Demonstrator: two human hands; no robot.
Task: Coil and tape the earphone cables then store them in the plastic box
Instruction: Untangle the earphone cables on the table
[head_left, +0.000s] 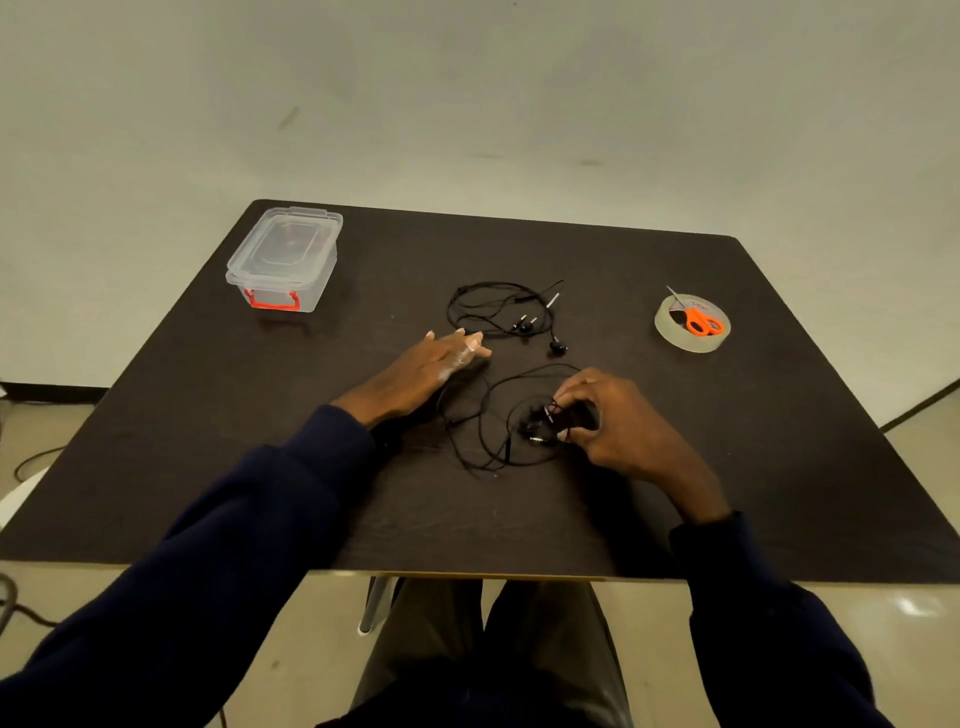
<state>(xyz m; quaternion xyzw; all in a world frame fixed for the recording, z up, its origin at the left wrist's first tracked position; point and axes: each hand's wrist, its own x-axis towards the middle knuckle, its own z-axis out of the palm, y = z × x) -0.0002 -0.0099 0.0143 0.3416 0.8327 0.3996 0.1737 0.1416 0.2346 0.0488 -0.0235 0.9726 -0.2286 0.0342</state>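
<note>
Near the middle of the dark brown wooden desk (675, 467), the right hand (618, 426) rests over the nearer black earphone cable (537, 426). Its fingers (571, 387) are curled tight, and fingertips and thumb pinch the bunched part of that cable where the earbuds and plug lie together. The rest of the cable sprawls in loose loops on the desk to the left of the hand.

The left hand (426, 369) lies low over the desk, palm down, reaching forward. Its fingers (470, 345) are straight and slightly spread and hold nothing. The fingertips are at the near left edge of the farther black earphone cable (523, 327); whether they touch it cannot be told. That cable lies in an untidy loop at the desk's centre, with its earbuds and plug on the right side.

A clear plastic box with a red latch (283, 260) stands at the far left corner, lid on, well apart from both cables. At the far right sits a roll of clear tape (685, 345), with small orange-handled scissors (701, 321) lying on top of it.
</note>
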